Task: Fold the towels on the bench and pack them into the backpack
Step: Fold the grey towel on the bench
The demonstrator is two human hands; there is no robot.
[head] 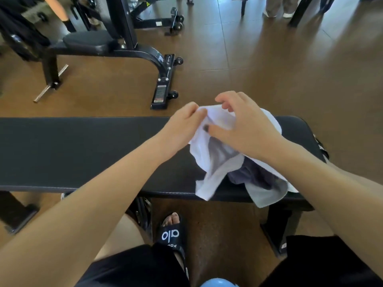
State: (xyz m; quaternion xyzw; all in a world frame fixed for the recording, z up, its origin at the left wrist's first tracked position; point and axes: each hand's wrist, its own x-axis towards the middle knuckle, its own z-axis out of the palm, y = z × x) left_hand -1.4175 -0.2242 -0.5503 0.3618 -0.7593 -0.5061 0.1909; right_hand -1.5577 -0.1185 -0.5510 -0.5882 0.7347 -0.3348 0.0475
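Observation:
A white towel [209, 168] lies crumpled on the right part of the black padded bench [83, 150], with its lower edge hanging over the front. A dark purple-grey towel [252, 175] sits bunched under it. My left hand [182, 127] pinches the white towel's upper corner. My right hand [244, 125] grips the same upper edge just to the right, thumb pressed on the cloth. No backpack is in view.
A black gym machine [128, 48] with a padded seat and wheeled base stands on the brown floor beyond the bench. People's legs [279, 7] show at the far top right. My sandalled foot [172, 235] is below the bench, and a blue round object [217, 283] sits at the bottom edge.

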